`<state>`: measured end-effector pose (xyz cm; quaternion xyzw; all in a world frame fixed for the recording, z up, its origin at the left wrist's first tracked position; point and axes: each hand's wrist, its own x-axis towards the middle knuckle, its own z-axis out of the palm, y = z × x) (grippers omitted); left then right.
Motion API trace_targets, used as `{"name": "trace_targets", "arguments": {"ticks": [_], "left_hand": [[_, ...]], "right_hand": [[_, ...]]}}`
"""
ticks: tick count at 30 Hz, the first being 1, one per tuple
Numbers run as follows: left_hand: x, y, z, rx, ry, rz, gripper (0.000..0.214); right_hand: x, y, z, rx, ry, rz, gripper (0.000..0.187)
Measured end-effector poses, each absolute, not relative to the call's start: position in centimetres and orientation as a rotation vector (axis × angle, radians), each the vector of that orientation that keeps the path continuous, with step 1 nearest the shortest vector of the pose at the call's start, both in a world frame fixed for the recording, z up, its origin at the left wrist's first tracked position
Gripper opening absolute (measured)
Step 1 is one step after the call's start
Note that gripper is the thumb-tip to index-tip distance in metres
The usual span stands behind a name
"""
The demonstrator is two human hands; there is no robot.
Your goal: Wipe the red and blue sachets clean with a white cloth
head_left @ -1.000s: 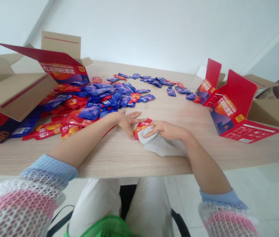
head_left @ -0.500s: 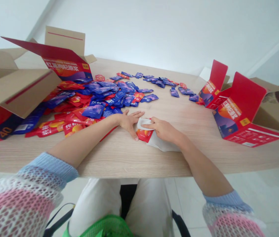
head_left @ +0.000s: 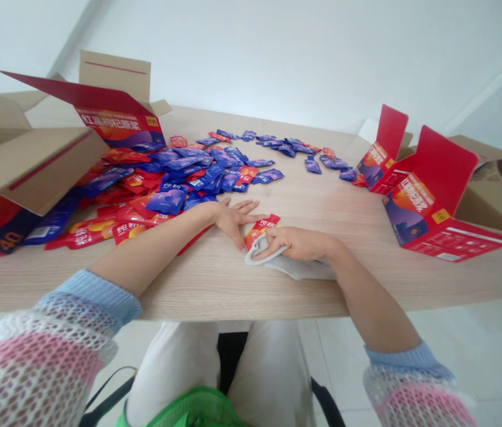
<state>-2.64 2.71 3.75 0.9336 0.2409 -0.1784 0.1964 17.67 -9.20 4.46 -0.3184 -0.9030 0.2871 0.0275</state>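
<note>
A red sachet (head_left: 260, 228) with orange print lies flat on the table between my hands. My left hand (head_left: 234, 221) is spread on the tabletop, its thumb and forefinger against the sachet's left edge. In my right hand (head_left: 297, 242) is a white cloth (head_left: 304, 268), bunched under the fingers and covering the sachet's lower part. The cloth's folded edge loops out toward my left thumb. A large heap of red and blue sachets (head_left: 168, 196) spreads to the left of my left hand, partly behind that forearm.
Open red cartons with brown flaps stand at the left (head_left: 121, 121) and right (head_left: 428, 201) of the wooden table (head_left: 242, 293). A loose line of sachets (head_left: 288, 146) runs along the back toward the right cartons. Below the table edge is a green mesh item (head_left: 201, 406).
My right hand has moved the cloth down over the sachet, toward me, uncovering its upper end. My left hand has stayed nearly in place.
</note>
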Motion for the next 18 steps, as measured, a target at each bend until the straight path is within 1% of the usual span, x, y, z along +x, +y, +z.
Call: {"name": "trace_targets", "arguments": {"ticks": [3, 5, 11, 13, 15, 18], "left_hand": [[-2.6, 2.9, 3.8, 2.62, 0.67, -0.503, 0.12], [-2.5, 3.0, 3.7, 2.628, 0.664, -0.502, 0.122], [-2.7, 3.1, 3.4, 2.611, 0.663, -0.465, 0.12], [-2.8, 2.8, 3.5, 2.603, 0.668, -0.434, 0.12], [-3.0, 2.5, 3.6, 2.606, 0.661, -0.408, 0.122], [-3.2, 2.0, 3.8, 2.62, 0.662, -0.383, 0.124]], "right_hand": [[17.9, -8.9, 4.4, -0.987, -2.725, 0.962, 0.056], [18.6, -8.4, 4.1, -1.095, -2.646, 0.897, 0.054], [22.0, -7.1, 2.7, -1.939, -2.303, 0.322, 0.05], [22.4, -6.9, 2.3, -2.099, -2.182, 0.192, 0.048], [22.0, -6.9, 2.1, -2.115, -2.123, 0.105, 0.046], [20.0, -7.1, 2.3, -2.018, -2.113, 0.044, 0.045]]}}
